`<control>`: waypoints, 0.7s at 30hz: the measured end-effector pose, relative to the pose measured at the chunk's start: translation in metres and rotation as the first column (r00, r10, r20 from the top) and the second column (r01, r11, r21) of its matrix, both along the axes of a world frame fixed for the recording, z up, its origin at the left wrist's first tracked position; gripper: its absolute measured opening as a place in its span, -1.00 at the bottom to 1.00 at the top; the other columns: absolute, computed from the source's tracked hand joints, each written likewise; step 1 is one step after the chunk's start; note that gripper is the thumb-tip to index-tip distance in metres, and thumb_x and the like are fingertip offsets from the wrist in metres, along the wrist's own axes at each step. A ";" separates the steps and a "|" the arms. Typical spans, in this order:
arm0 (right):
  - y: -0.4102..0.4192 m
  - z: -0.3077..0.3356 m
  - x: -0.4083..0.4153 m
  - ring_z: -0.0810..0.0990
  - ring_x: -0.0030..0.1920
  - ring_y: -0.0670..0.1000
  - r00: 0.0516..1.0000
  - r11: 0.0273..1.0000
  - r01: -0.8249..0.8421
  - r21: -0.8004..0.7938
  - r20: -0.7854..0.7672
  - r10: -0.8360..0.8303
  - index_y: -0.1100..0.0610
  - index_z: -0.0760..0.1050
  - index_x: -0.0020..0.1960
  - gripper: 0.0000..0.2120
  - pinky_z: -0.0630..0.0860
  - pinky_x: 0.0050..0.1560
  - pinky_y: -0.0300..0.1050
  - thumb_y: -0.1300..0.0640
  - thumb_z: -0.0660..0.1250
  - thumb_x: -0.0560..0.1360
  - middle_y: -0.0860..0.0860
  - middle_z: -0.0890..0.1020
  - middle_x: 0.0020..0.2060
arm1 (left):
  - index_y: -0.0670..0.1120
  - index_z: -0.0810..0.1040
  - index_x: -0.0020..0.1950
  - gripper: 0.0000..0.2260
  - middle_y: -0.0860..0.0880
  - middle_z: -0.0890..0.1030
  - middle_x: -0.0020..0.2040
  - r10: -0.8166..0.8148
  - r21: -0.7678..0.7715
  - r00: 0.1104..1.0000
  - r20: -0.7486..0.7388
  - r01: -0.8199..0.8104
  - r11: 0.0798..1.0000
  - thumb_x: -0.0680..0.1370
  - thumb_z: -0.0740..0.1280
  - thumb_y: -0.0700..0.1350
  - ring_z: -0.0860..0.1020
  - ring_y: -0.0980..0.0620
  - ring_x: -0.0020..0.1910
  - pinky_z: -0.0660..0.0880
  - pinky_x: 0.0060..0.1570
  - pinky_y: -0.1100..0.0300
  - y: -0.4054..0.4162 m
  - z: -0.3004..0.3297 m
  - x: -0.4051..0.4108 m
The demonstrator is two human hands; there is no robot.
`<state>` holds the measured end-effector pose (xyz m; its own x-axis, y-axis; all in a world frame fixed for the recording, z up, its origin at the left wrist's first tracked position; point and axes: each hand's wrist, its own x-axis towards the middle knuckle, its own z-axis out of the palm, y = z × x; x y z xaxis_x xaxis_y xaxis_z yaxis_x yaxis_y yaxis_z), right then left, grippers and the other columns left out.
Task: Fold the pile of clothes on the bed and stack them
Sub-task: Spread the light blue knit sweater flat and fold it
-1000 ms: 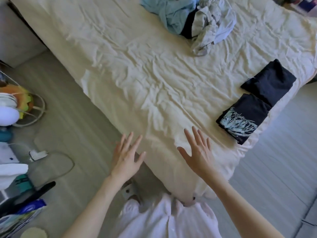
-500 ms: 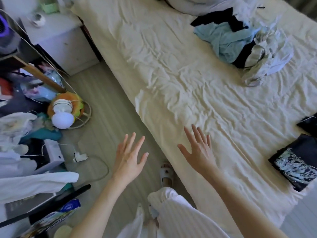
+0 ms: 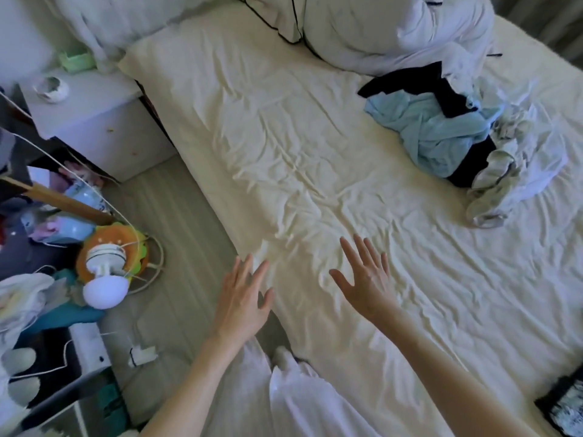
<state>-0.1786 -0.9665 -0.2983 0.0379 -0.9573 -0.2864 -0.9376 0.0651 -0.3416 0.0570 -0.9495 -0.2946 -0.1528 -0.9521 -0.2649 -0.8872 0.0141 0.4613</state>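
A loose pile of clothes (image 3: 448,134) lies at the far right of the bed (image 3: 284,146): a light blue garment, black pieces and a crumpled grey-white one. A folded dark shirt with a pale print (image 3: 564,405) shows at the lower right edge, partly cut off. My left hand (image 3: 243,301) hovers with fingers spread over the bed's near edge and holds nothing. My right hand (image 3: 366,279) is stretched flat above the cream sheet, empty too. Both are far from the pile.
White pillows and a bunched duvet (image 3: 394,26) lie at the head of the bed. A white nightstand (image 3: 94,121) stands at the left. Clutter covers the floor at the left: a small lamp (image 3: 104,288), cables, boxes and cloth.
The view has swung left and toward the head of the bed. The folded dark shirts slid to the lower right edge, and the pile came fully into view. Both hands stay spread and empty.
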 end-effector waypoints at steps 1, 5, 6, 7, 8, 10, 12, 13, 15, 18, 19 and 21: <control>-0.016 0.002 0.003 -0.13 0.53 0.03 1.000 1.000 0.000 0.005 -0.006 0.000 -0.07 -0.07 0.53 -0.37 -0.22 0.47 0.06 -0.23 0.07 0.56 0.00 -0.04 0.54 | -0.08 0.29 0.47 -0.53 -0.16 0.18 0.51 0.007 0.005 1.000 -0.006 -0.007 1.000 0.58 0.25 -0.02 0.04 -0.16 0.52 0.08 0.45 -0.06 -0.018 0.001 0.003; -0.074 -0.001 0.017 -0.15 0.53 0.03 1.000 0.999 0.018 0.026 -0.024 -0.017 -0.06 -0.09 0.53 -0.36 -0.24 0.46 0.06 -0.23 0.05 0.56 0.00 -0.06 0.54 | -0.01 0.19 0.51 -0.51 -0.09 0.06 0.54 -0.036 0.048 0.999 0.005 0.036 0.998 0.60 0.19 0.02 -0.05 -0.09 0.53 0.00 0.47 -0.01 -0.083 -0.010 0.022; -0.088 -0.004 0.022 -0.14 0.53 0.03 0.999 0.999 0.035 0.030 -0.031 -0.034 -0.06 -0.09 0.53 -0.36 -0.23 0.46 0.07 -0.23 0.04 0.56 0.00 -0.06 0.54 | 0.00 0.16 0.52 -0.51 -0.08 0.03 0.55 -0.068 0.068 0.998 0.019 0.066 0.995 0.60 0.17 0.03 -0.08 -0.07 0.53 -0.03 0.48 0.01 -0.100 -0.015 0.028; -0.101 -0.009 0.027 -0.14 0.53 0.04 0.998 0.998 0.051 0.036 -0.042 -0.050 -0.06 -0.09 0.53 -0.37 -0.21 0.47 0.07 -0.23 0.04 0.56 0.01 -0.05 0.54 | 0.01 0.13 0.52 -0.50 -0.07 0.00 0.55 -0.101 0.091 0.994 0.033 0.098 0.991 0.61 0.16 0.04 -0.09 -0.06 0.53 -0.06 0.47 0.03 -0.117 -0.023 0.035; -0.114 -0.015 0.032 -0.14 0.53 0.04 0.997 0.997 0.065 0.048 -0.055 -0.062 -0.06 -0.09 0.53 -0.37 -0.20 0.47 0.08 -0.23 0.04 0.56 0.01 -0.05 0.54 | 0.00 0.11 0.53 -0.50 -0.07 -0.01 0.55 -0.131 0.114 0.991 0.038 0.126 0.985 0.61 0.15 0.04 -0.10 -0.06 0.53 -0.07 0.47 0.04 -0.135 -0.031 0.041; -0.140 -0.027 0.039 -0.14 0.53 0.04 0.992 0.990 0.113 0.090 -0.073 -0.106 -0.05 -0.09 0.54 -0.37 -0.20 0.47 0.08 -0.22 0.03 0.57 0.01 -0.05 0.54 | -0.01 0.10 0.53 -0.50 -0.09 -0.01 0.55 -0.197 0.159 0.980 0.031 0.190 0.969 0.61 0.15 0.02 -0.10 -0.08 0.53 -0.07 0.47 0.03 -0.173 -0.046 0.051; -0.167 -0.041 0.043 -0.12 0.53 0.04 0.984 0.978 0.167 0.124 -0.088 -0.157 -0.04 -0.09 0.54 -0.38 -0.19 0.47 0.08 -0.21 0.03 0.57 0.02 -0.03 0.54 | -0.01 0.08 0.53 -0.49 -0.10 -0.01 0.55 -0.269 0.180 0.962 0.050 0.256 0.950 0.61 0.15 -0.01 -0.09 -0.09 0.53 -0.07 0.46 0.02 -0.213 -0.062 0.055; -0.179 -0.047 0.043 -0.10 0.53 0.04 0.978 0.971 0.194 0.137 -0.099 -0.182 -0.03 -0.08 0.54 -0.38 -0.17 0.47 0.08 -0.21 0.04 0.58 0.02 -0.01 0.54 | 0.00 0.07 0.54 -0.49 -0.09 -0.01 0.55 -0.309 0.182 0.949 0.067 0.293 0.939 0.61 0.14 -0.01 -0.09 -0.08 0.53 -0.08 0.46 0.02 -0.233 -0.069 0.055; -0.204 -0.060 0.040 -0.06 0.53 0.05 0.962 0.953 0.263 0.151 -0.113 -0.248 -0.01 -0.05 0.54 -0.39 -0.14 0.47 0.07 -0.19 0.05 0.58 0.03 0.03 0.53 | 0.02 0.05 0.54 -0.49 -0.07 -0.04 0.56 -0.388 0.173 0.917 0.097 0.368 0.914 0.62 0.14 -0.01 -0.10 -0.07 0.53 -0.07 0.46 0.02 -0.272 -0.083 0.050; -0.235 -0.079 0.028 -0.03 0.52 0.05 0.935 0.924 0.353 0.148 -0.102 -0.341 0.02 -0.01 0.53 -0.40 -0.11 0.47 0.06 -0.15 0.08 0.59 0.05 0.08 0.52 | 0.05 0.02 0.54 -0.49 -0.07 -0.08 0.56 -0.456 0.185 0.886 0.081 0.436 0.881 0.62 0.13 -0.02 -0.15 -0.07 0.53 -0.10 0.47 0.00 -0.320 -0.103 0.029; -0.245 -0.087 0.021 -0.02 0.52 0.05 0.929 0.919 0.368 0.144 -0.107 -0.355 0.02 -0.01 0.53 -0.40 -0.11 0.48 0.05 -0.15 0.08 0.59 0.06 0.09 0.52 | 0.05 0.01 0.54 -0.48 -0.07 -0.09 0.56 -0.476 0.197 0.876 0.077 0.454 0.869 0.62 0.13 -0.03 -0.17 -0.07 0.53 -0.11 0.47 -0.01 -0.333 -0.111 0.020; -0.265 -0.107 0.005 0.00 0.52 0.06 0.921 0.913 0.382 0.145 -0.134 -0.365 0.04 -0.01 0.53 -0.41 -0.08 0.47 0.04 -0.14 0.07 0.59 0.07 0.10 0.52 | 0.05 -0.04 0.54 -0.46 -0.07 -0.14 0.56 -0.522 0.234 0.848 0.094 0.491 0.839 0.62 0.13 -0.02 -0.20 -0.08 0.52 -0.13 0.47 -0.04 -0.354 -0.130 -0.002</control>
<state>-0.1739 -1.2310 -0.4050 -0.3511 -0.8345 -0.4246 -0.8627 0.4646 -0.1998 0.0551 -1.3039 -0.4251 -0.5439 -0.6789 -0.4932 -0.8377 0.4052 0.3660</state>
